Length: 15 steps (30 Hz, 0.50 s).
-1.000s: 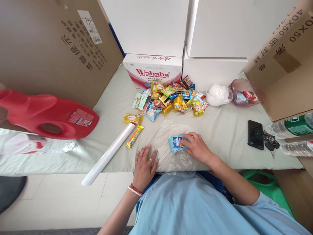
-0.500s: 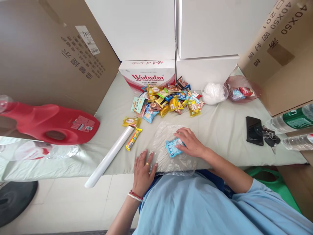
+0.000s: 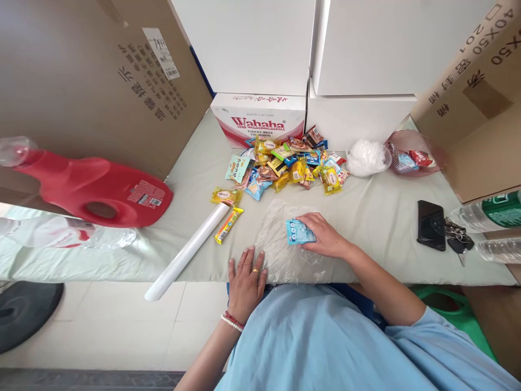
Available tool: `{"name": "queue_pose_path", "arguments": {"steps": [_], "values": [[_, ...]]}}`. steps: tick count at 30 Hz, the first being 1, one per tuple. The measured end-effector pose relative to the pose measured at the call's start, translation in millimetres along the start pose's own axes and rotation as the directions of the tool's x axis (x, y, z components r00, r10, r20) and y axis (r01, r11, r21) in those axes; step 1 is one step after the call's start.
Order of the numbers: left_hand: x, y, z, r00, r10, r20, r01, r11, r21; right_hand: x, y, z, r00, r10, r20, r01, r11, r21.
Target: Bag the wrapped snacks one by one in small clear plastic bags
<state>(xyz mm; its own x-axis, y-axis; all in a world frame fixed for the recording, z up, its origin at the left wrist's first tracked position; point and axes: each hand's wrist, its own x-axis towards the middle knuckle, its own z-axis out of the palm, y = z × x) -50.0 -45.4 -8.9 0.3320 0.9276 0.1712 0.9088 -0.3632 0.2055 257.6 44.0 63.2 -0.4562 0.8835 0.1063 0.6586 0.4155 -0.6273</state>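
Observation:
My right hand (image 3: 323, 234) grips a light-blue snack packet (image 3: 299, 232) by its right end, over a sheet of clear plastic film (image 3: 277, 258). Fingers spread, my left hand (image 3: 246, 282) lies flat at the table's front edge, beside the film's left side. To the left of the film are a yellow snack bar (image 3: 228, 225), a white roll (image 3: 187, 252) that sticks out past the edge, and a yellow-wrapped snack (image 3: 226, 196). Behind the film lies a heap of wrapped snacks (image 3: 285, 163).
A Wahaba-style printed carton (image 3: 258, 119) stands behind the heap. At right are a bowl of white plastic (image 3: 367, 157), a pink bowl (image 3: 437, 157), a black phone (image 3: 431, 225), keys (image 3: 459, 236) and bottles (image 3: 502, 210). A red jug (image 3: 101, 190) lies at left.
The blue packet has turned and shifted slightly within my right hand's grip over the film. My left hand stays flat at the edge. The whole view has shifted a little.

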Motion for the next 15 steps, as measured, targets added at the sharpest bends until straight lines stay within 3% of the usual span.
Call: {"name": "queue_pose_path", "arguments": {"steps": [4,10,13,15], "values": [[0,1,1.5,1.000,-0.002,-0.010,0.002,1.000,-0.012,6,-15,6,0.996,0.047,-0.082,-0.048,0.999,-0.005],[-1,-1,-0.3,1.000,-0.013,-0.026,0.012,0.998,-0.064,4,-21,50,0.980,0.198,-0.001,-0.191,0.943,-0.271],[-5,-7,-12.7,0.996,0.020,-0.085,-0.029,0.994,-0.108,-9,-21,44,0.986,0.164,-0.017,-0.164,0.963,-0.215],[-5,-14,-23.1,0.984,0.150,-0.094,-0.163,0.975,-0.149,-25,-24,31,0.998,0.062,-0.015,-0.063,0.992,-0.111]]}}
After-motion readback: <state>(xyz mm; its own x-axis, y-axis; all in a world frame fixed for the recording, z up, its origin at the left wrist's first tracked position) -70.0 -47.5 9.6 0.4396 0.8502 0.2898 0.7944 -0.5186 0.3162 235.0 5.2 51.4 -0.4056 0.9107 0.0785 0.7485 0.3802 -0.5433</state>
